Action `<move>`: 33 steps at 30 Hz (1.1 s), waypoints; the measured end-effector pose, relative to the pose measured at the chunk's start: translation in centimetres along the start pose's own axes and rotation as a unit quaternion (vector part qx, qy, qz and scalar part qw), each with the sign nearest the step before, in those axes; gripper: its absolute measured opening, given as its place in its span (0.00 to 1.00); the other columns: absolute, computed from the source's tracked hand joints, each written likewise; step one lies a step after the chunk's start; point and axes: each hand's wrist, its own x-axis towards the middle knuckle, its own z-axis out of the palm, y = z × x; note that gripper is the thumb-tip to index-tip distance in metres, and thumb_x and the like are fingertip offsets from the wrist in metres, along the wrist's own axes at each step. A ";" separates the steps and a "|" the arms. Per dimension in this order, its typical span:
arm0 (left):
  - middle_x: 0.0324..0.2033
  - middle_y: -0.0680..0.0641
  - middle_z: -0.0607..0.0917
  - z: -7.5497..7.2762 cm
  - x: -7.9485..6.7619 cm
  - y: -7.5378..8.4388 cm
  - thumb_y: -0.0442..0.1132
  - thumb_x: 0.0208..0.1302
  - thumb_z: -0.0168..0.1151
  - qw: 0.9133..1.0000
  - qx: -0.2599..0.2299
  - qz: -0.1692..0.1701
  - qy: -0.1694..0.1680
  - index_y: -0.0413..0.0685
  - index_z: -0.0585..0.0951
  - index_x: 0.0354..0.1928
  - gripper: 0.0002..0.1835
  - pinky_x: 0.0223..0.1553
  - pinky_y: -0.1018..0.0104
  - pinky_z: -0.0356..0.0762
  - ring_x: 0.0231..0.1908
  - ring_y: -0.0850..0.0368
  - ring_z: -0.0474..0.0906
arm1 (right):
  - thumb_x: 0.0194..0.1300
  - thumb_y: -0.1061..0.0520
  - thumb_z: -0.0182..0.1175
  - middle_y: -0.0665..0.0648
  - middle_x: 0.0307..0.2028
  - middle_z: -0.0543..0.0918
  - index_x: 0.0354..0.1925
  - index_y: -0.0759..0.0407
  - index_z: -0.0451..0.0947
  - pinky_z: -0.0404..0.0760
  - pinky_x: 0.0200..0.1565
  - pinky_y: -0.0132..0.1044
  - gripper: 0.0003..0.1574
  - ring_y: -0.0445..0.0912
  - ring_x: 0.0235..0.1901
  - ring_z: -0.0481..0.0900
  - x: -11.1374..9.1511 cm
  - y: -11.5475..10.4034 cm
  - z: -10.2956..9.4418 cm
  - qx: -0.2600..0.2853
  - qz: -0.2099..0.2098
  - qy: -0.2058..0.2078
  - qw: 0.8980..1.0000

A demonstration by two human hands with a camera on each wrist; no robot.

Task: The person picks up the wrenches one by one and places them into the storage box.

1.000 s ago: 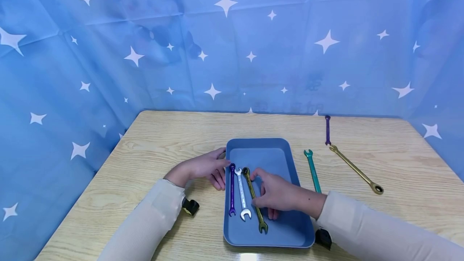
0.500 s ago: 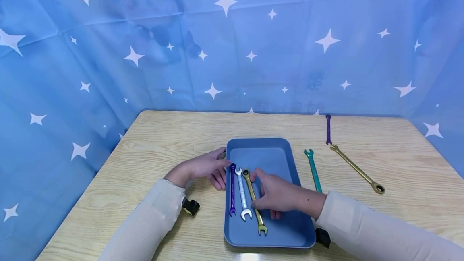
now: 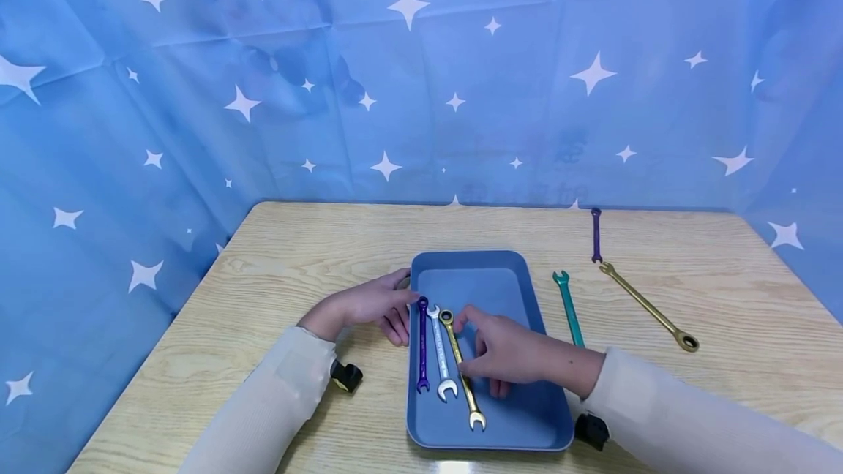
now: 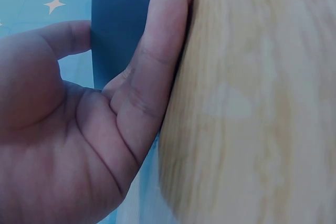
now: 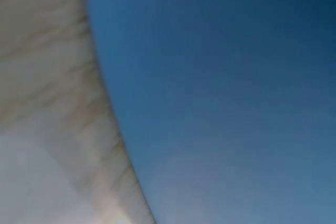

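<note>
A blue-grey tray holds three combination wrenches side by side: a purple wrench, a silver wrench and a gold ratcheting wrench. My left hand rests against the tray's left side, thumb at the rim; the left wrist view shows its long fingers nearly straight along the outer wall. Inside the tray, my right hand pinches the gold wrench, with thumb and index finger on its shaft and the other fingers curled. The right wrist view shows only blurred tray wall, not the hand.
To the right of the tray lie a green wrench, partly hidden by my right forearm, a longer gold wrench and a small purple wrench near the back edge. A starry blue cloth hangs behind the wooden table.
The gold wrench in my right hand has slid slightly toward the tray's near end and turned a little. My left hand and the other wrenches have stayed in place.
</note>
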 end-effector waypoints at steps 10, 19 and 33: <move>0.29 0.35 0.85 0.2 0.1 -0.1 0.45 0.78 0.48 1.000 -0.002 -0.007 0.003 0.61 0.43 0.80 0.37 0.33 0.52 0.90 0.26 0.48 0.87 | 0.68 0.58 0.63 0.52 0.22 0.80 0.45 0.57 0.74 0.75 0.16 0.34 0.09 0.47 0.16 0.80 -1.9 -0.9 -2.8 -0.080 -0.066 0.128 0.986; 0.29 0.36 0.86 0.1 -0.2 0.1 0.46 0.78 0.47 1.000 -0.005 -0.011 0.002 0.63 0.43 0.80 0.36 0.34 0.52 0.90 0.26 0.48 0.87 | 0.75 0.54 0.55 0.56 0.23 0.78 0.46 0.56 0.73 0.74 0.19 0.37 0.06 0.51 0.18 0.80 -3.6 -0.1 -6.2 -0.088 -0.050 0.200 0.975; 0.29 0.36 0.85 0.0 0.0 -0.2 0.46 0.78 0.49 1.000 -0.007 -0.006 0.004 0.63 0.45 0.80 0.36 0.33 0.52 0.90 0.26 0.48 0.87 | 0.75 0.54 0.51 0.48 0.14 0.67 0.28 0.57 0.73 0.66 0.18 0.35 0.17 0.43 0.13 0.65 -4.9 6.2 -10.0 -0.222 0.045 0.214 0.950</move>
